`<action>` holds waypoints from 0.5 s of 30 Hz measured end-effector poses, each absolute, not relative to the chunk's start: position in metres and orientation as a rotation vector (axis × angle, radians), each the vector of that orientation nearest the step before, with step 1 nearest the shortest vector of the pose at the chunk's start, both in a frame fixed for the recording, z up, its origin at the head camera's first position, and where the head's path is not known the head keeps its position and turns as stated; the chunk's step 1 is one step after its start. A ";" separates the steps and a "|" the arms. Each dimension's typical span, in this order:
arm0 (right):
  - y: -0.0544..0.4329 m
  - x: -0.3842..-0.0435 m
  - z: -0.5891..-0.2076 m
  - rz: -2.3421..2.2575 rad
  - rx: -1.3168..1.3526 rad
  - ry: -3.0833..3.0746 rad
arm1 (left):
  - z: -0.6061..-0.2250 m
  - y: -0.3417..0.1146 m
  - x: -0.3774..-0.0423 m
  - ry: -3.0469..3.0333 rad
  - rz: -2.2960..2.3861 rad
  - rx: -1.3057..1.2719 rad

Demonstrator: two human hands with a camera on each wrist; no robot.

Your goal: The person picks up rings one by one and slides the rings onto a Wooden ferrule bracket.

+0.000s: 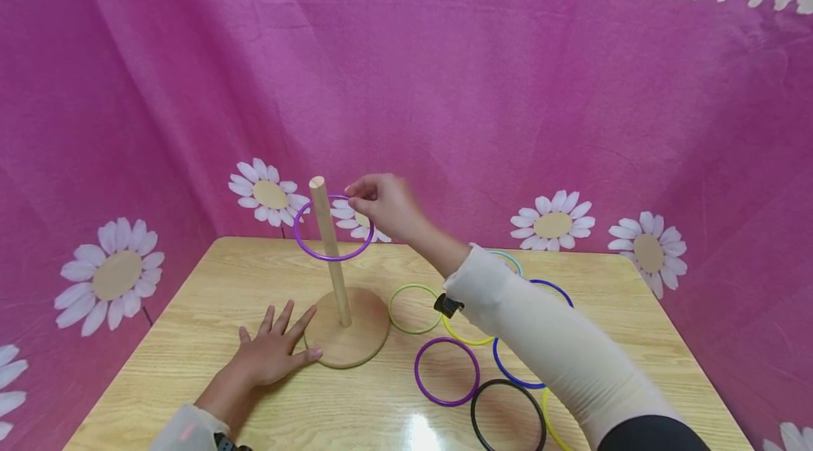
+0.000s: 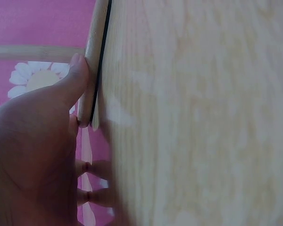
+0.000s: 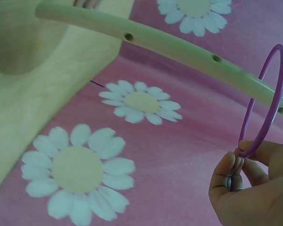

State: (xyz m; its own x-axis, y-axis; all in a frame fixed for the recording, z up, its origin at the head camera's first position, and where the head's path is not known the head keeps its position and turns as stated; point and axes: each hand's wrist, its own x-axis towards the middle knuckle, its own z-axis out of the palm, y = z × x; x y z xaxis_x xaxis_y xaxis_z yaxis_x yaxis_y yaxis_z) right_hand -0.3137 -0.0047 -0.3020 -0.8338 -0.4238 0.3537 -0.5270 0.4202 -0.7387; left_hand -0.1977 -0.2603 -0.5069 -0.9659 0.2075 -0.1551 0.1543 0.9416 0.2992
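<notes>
A wooden peg [image 1: 332, 260] stands upright on its round wooden base [image 1: 365, 338], on the table. My right hand [image 1: 389, 207] pinches a purple ring [image 1: 305, 247] between thumb and fingertips at the ring's far right side. In the right wrist view the peg passes through this purple ring [image 3: 269, 122], near the peg's upper end; holes show along the peg. My left hand [image 1: 269, 356] rests on the table with its fingers spread, at the left of the base. The left wrist view shows its thumb [image 2: 75, 77] against the base's edge [image 2: 98, 61].
Several rings lie right of the base: a light green ring [image 1: 389, 311], a second purple ring [image 1: 416, 373], a black ring [image 1: 473, 409], plus blue, yellow and light blue ones, partly behind my right sleeve [image 1: 559, 338]. A pink flowered cloth [image 1: 444, 84] hangs behind the table [image 1: 190, 310].
</notes>
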 end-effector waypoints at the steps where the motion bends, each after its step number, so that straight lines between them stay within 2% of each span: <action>1: -0.005 -0.314 -0.306 1.381 0.857 -2.554 | -0.507 -0.260 -0.198 2.914 0.425 0.275; 15: -0.009 -0.311 -0.358 1.377 0.847 -2.584 | -0.504 -0.259 -0.196 2.928 0.431 0.281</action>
